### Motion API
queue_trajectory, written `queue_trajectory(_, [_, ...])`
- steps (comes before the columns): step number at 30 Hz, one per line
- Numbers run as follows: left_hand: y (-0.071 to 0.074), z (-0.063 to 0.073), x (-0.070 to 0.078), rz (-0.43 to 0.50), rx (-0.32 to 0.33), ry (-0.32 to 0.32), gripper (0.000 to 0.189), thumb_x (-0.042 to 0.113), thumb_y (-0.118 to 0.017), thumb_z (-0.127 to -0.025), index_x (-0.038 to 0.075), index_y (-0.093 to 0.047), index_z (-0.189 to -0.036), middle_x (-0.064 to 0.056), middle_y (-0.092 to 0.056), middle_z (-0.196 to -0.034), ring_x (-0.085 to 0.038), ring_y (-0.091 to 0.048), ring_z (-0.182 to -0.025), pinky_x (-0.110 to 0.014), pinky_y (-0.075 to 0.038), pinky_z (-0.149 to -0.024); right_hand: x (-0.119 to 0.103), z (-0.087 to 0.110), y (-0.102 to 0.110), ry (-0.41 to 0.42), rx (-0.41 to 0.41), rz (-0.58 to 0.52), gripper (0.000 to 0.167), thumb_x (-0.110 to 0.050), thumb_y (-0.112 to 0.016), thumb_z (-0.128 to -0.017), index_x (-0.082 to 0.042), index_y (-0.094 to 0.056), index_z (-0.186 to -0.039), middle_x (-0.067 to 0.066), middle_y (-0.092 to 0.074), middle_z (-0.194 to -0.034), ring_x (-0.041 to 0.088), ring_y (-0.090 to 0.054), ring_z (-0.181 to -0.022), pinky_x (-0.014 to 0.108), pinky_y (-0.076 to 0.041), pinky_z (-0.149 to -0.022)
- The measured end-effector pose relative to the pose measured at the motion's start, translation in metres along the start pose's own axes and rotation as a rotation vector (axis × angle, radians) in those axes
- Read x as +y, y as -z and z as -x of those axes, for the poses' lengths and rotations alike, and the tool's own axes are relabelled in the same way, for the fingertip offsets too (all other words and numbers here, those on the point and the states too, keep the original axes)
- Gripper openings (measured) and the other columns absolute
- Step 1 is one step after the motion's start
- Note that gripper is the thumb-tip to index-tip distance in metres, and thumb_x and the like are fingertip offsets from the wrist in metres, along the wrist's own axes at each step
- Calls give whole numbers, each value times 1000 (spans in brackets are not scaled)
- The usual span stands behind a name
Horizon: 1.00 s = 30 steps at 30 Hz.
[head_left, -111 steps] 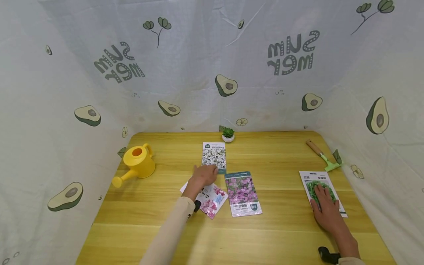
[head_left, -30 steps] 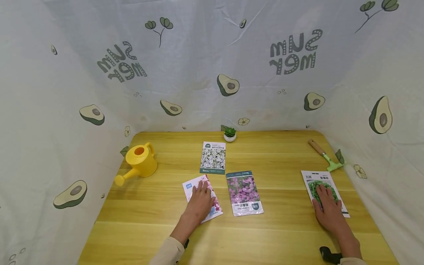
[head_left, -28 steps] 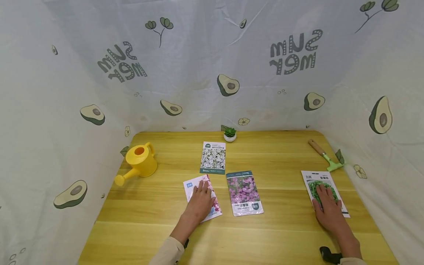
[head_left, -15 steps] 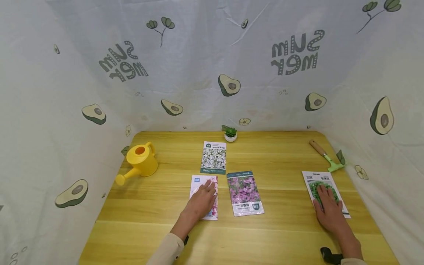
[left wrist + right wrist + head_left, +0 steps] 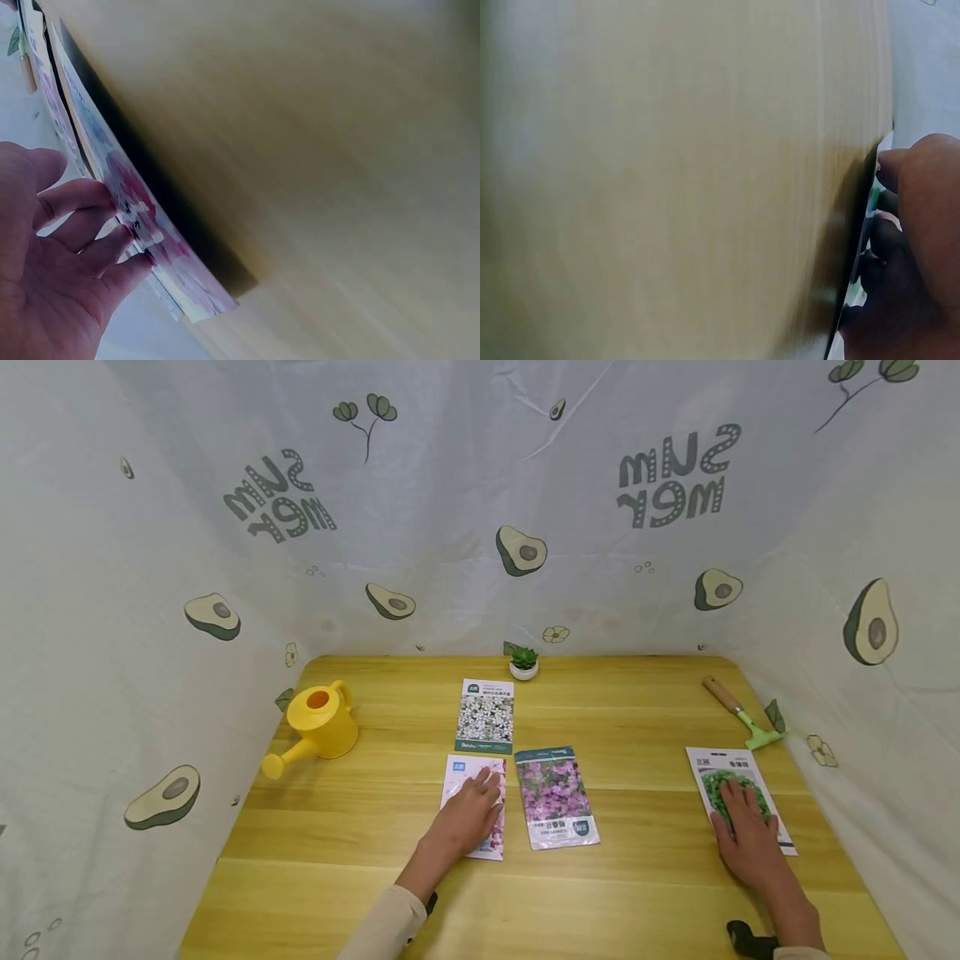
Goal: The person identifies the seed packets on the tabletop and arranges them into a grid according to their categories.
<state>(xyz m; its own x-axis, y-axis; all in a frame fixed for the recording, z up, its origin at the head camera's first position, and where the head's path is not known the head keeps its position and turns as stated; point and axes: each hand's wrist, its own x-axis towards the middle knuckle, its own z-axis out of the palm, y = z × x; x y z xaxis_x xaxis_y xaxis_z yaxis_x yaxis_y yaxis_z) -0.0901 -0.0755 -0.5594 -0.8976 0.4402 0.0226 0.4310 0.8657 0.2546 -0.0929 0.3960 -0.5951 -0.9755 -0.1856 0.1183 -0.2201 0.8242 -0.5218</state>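
My left hand (image 5: 461,818) rests with its fingertips on a pink-flower seed packet (image 5: 457,770) lying nearly straight on the table, covering much of its middle. In the left wrist view, the fingertips of that hand (image 5: 71,255) touch the printed face of the pink-flower packet (image 5: 131,176). Toward the right edge, my right hand (image 5: 750,847) lies spread over a seed packet with green leaves (image 5: 720,760). The right wrist view has the right hand (image 5: 911,255) with its fingers on that packet, seen edge-on. A purple-flower seed packet (image 5: 557,793) lies just right of the pink one.
Behind the pink packet lies a white-flower seed packet (image 5: 484,718). A small potted succulent (image 5: 523,665) stands at the back edge. The yellow watering can (image 5: 322,727) is at left, and a green hand rake with a wooden handle (image 5: 738,710) lies at right.
The pink-flower packet has been turned from slanted to nearly straight and slid right, closer to the purple one, under my left hand. My right hand stays on the green-leaf packet.
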Motion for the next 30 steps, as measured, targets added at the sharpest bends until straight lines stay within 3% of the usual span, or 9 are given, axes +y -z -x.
queue_trajectory(4, [0, -2, 2, -32, -3, -11, 33, 24, -63, -111, 2, -69, -134, -15, -57, -159, -32, -47, -154, -48, -42, -124, -1, 0, 0, -5, -3, -9, 60, -15, -38, -118, 18, -17, -163, 40, -8, -171, 58, 6, -160, 89, 6, -114])
queue_trajectory(11, [0, -5, 3, -9, 14, 31, 47, 25, -64, -110, -2, -62, -148, -16, -60, -156, -30, -51, -151, -50, -42, -123, -2, -2, 4, -51, -58, -2, 62, -20, -35, -119, 20, -15, -162, 42, -4, -170, 61, 8, -158, 89, 4, -114])
queue_trajectory(14, [2, -7, 4, -20, 15, 33, 48, 27, -64, -110, -1, -62, -149, -14, -61, -155, -29, -52, -151, -50, -42, -123, -3, -4, 8, -61, -84, 22, 63, -22, -37, -119, 21, -17, -161, 44, -7, -168, 63, 4, -157, 89, -3, -114])
queue_trajectory(18, [3, -10, 8, -40, 50, 12, 41, 26, -67, -108, 3, -68, -141, -11, -62, -155, -28, -53, -149, -52, -42, -123, -4, -8, 13, -64, -84, 112, 64, -27, -44, -118, 20, -28, -159, 45, -18, -166, 67, -9, -154, 88, -22, -109])
queue_trajectory(23, [3, -17, 22, -50, 113, -59, 36, 22, -73, -104, 3, -72, -135, -12, -63, -153, -29, -55, -147, -51, -45, -121, -1, -12, 22, -142, -150, 176, 73, -44, -45, -116, 12, -32, -162, 39, -15, -170, 64, -11, -155, 92, -25, -99])
queue_trajectory(30, [-3, -21, 45, -143, 28, -109, 48, 34, -66, -109, 10, -64, -151, -8, -56, -161, -26, -49, -153, -47, -42, -124, -3, -15, 25, -107, -184, 189, 71, -42, -45, -117, 10, -30, -163, 40, -20, -169, 65, -17, -154, 90, -28, -102])
